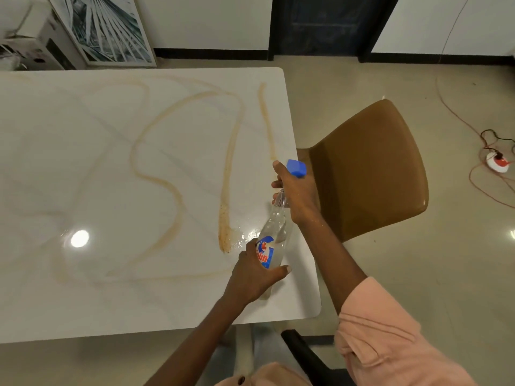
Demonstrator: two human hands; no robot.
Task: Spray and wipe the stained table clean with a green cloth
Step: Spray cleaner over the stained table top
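Clear plastic spray bottle w/ blue trigger head (pixel 274 232), long axis tilting 6→12 o'clock: right hand (pixel 295 190) gripping neck, left hand (pixel 257 277) gripping base. Brown stain streak (pixel 227 213) lying at 9 o'clock, just beside left hand, on white marble table (pixel 83 162). Green cloth not in view.

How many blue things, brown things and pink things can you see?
Blue: 1, the clear spray bottle's blue trigger head.
Brown: 1, the brown padded chair.
Pink: 1, the pink shirt sleeve.
Total: 3.

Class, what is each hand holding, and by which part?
Both hold the spray bottle: left hand round its lower body, right hand at its neck.
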